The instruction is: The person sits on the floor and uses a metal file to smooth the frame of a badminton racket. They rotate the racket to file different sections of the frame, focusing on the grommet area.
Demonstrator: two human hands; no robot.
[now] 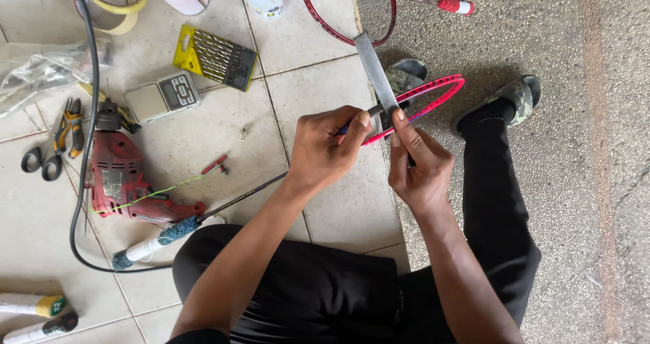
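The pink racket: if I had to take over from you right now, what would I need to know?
Left hand: grip shut on the pink racket frame, near where the shaft meets it.
Right hand: grip shut on the flat metal file, laid across the frame.
The racket's handle rests by the knee, beside the red drill.
Drill bit set and small scale lie on the tiles; a second racket is farther off.
Done: racket and file both in hand. Left: cannot tell how far the filing is.

Drill (125,181) left of hands; scale (162,96) behind drill.

Pink racket frame (433,93), grey file (376,70), red drill (122,178).
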